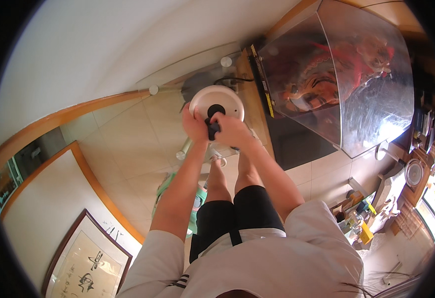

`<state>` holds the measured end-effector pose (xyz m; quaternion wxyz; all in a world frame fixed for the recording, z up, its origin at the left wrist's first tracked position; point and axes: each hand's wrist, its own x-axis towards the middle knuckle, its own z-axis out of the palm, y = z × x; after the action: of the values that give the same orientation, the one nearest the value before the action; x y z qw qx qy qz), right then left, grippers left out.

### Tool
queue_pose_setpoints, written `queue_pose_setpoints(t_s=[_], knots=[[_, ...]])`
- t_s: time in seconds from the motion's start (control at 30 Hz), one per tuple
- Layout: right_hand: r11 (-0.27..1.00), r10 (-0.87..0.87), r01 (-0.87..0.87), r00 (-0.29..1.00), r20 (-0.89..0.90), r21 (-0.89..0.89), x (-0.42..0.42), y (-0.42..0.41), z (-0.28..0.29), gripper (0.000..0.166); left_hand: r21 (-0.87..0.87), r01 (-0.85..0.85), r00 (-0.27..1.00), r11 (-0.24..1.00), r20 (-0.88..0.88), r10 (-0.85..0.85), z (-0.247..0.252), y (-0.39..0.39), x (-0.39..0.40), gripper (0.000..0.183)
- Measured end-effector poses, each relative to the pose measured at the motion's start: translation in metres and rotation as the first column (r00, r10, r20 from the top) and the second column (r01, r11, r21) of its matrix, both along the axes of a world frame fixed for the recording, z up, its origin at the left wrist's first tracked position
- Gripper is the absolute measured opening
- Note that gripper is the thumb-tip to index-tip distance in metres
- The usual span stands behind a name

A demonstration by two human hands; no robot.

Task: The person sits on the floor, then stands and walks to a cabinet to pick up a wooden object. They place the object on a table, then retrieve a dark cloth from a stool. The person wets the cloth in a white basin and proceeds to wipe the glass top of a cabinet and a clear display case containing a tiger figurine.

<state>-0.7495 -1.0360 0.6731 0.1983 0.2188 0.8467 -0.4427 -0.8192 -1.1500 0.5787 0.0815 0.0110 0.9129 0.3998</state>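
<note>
Between my two hands is a round white lidded vessel [199, 97], probably a small cooking pot, with a black knob [216, 110] at its centre and a small dark hole near the rim. A short black handle [213, 131] juts from it towards me. My left hand [194, 124] cups the near left side of the vessel. The fingers of my right hand [230, 128] close around the black handle, close to the knob. The vessel is above a clear glass tabletop [165, 123]; whether it rests on the glass I cannot tell.
Right of the glass stands a transparent display case [370, 100] with an orange and red figure inside, on a black base [295, 139]. A black cable [234, 79] runs behind the vessel. A green object [192, 223] lies by my legs. A framed calligraphy piece [87, 260] is lower left.
</note>
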Motion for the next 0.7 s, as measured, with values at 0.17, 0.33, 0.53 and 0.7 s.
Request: queue_pose_setpoints(t_s=[0.17,0.33,0.53,0.7], knots=[[0.908,-0.409,0.419,0.892,-0.192,0.012,0.008,0.013,0.02,0.04,0.189,0.021,0.996,0.982,0.077,-0.036,-0.005,-0.013,-0.004,0.039],[0.726,0.034,0.11,0.98,-0.196,0.678,-0.033,-0.018,-0.033,0.034,0.5,-0.009,0.93,0.866,0.323,-0.176,-0.004,-0.014,-0.017,0.046],[0.453,0.575,-0.537,0.786,0.227,0.711,-0.033,-0.044,0.006,0.021,0.536,-0.054,0.896,0.842,0.399,-0.196,-0.011,-0.023,-0.019,0.038],[0.348,0.696,-0.678,0.65,0.305,0.648,-0.002,-0.03,0.008,0.017,0.26,0.149,0.972,0.954,0.139,-0.19,-0.028,-0.017,-0.017,0.036]])
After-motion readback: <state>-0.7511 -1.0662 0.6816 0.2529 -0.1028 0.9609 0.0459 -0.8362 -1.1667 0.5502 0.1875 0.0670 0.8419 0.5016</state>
